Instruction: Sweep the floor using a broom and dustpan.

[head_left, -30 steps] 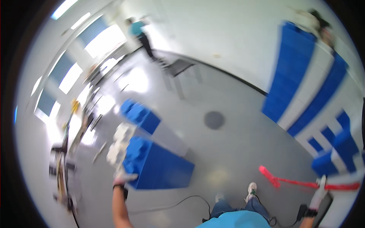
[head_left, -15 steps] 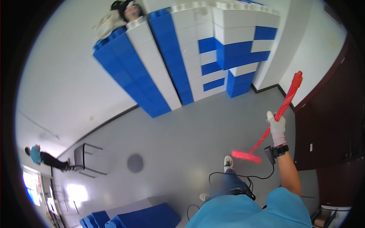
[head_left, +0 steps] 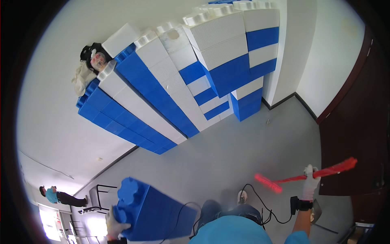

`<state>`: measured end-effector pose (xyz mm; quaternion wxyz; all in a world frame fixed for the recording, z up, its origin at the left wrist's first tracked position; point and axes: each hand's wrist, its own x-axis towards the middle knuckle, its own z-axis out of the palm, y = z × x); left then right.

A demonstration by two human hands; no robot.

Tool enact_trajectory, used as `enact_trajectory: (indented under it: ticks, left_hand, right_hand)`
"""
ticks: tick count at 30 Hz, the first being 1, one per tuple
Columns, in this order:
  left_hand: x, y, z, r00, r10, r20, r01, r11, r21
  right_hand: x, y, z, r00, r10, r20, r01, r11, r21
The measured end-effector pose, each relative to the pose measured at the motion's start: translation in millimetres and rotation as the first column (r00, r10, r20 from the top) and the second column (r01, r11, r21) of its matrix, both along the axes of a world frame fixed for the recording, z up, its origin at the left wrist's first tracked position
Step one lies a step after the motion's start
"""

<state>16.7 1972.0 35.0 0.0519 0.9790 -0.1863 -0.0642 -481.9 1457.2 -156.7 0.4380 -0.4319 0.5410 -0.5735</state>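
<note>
Broom (head_left: 335, 167) gripped by right hand (head_left: 310, 178); blue stack (head_left: 160, 213) touched by left hand (head_left: 115, 225), grip unclear; other blocks (head_left: 172, 81) already stacked along edge of floor (head_left: 227, 152).

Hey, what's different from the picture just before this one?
The red broom swung clockwise, from steep to nearly sideways. The left hand came into view at the lower left, touching a blue block that shows higher up than the blue ones did before. The same: the right hand holds the broom, and the block wall still stands there.
</note>
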Motion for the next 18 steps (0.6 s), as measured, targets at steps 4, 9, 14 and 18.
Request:
enact_trajectory:
  ticks: [4, 9, 14, 18]
  left_hand:
    - [49, -122, 16, 0.976, -0.216, -0.025, 0.216, 0.976, 0.010]
    - [132, -277, 4, 0.867, -0.498, 0.002, 0.498, 0.866, -0.045]
    - [223, -439, -15, 0.732, -0.681, 0.023, 0.681, 0.730, -0.063]
    - [280, -554, -15, 0.586, -0.807, 0.076, 0.810, 0.583, -0.060]
  right_hand:
    - [1, 4, 5, 0.995, -0.098, 0.035, 0.097, 0.995, 0.034]
    - [19, 2, 7, 0.984, -0.165, 0.063, 0.171, 0.980, -0.104]
    - [61, -4, 25, 0.939, -0.344, -0.009, 0.344, 0.938, -0.037]
    - [111, -6, 53, 0.915, -0.403, -0.021, 0.399, 0.911, -0.104]
